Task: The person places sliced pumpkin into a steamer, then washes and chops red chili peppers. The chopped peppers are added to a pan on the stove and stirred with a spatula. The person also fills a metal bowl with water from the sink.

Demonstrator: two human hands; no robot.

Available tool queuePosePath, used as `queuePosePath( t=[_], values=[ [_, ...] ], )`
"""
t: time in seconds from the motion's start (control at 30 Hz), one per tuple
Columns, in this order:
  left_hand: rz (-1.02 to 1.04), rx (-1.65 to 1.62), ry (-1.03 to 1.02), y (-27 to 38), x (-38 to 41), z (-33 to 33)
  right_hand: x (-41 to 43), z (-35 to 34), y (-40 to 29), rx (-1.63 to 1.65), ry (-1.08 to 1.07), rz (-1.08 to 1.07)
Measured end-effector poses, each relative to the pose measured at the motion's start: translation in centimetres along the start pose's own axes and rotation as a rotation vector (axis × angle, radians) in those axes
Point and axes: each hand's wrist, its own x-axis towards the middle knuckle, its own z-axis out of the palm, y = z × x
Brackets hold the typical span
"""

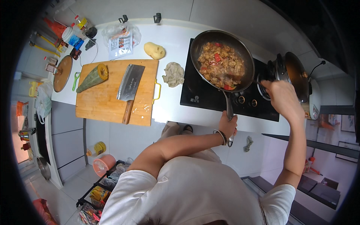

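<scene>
My left hand (228, 126) grips the handle of a frying pan (197, 64), which is over the left part of a black cooktop (187, 95). Browned chunks of food (222, 63) with red pepper pieces fill much of the pan. At the pan's lower right, my right hand (281, 95) is closed around a dark utensil that reaches into the food; its tip is blurred and partly hidden. To the left, a cleaver (130, 83) and a cut green squash (94, 80) lie on a wooden cutting board (112, 108).
Right of the pan stand a wok (295, 73) and a white appliance (315, 97). A crumpled cloth (173, 74) and a peeled potato (154, 50) lie between board and cooktop. Further left are a green peeler (76, 81), a glass lid (63, 74) and bottles (81, 24).
</scene>
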Motion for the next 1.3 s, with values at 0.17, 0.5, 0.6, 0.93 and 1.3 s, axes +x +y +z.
queuePosePath(
  t=[0.17,0.5,0.6,0.93,1.3],
  values=[
    [-0.018,0.009,-0.013,-0.6,0.1,0.3,1.4,6.1,-1.8,-0.093,-0.084,0.004],
    [-0.001,-0.009,0.005,0.0,0.4,-0.2,1.1,8.2,1.4,0.347,0.187,0.417],
    [0.025,0.017,-0.032,-0.2,0.3,-0.1,1.5,11.8,5.2,0.357,0.298,0.568],
    [-0.030,0.005,-0.049,-0.2,-0.2,-0.2,14.9,12.8,4.5,0.352,0.194,0.190],
    [0.003,-0.008,-0.033,-0.8,-0.2,1.4,5.3,6.2,0.6,-0.193,0.108,-0.057]
  ],
)
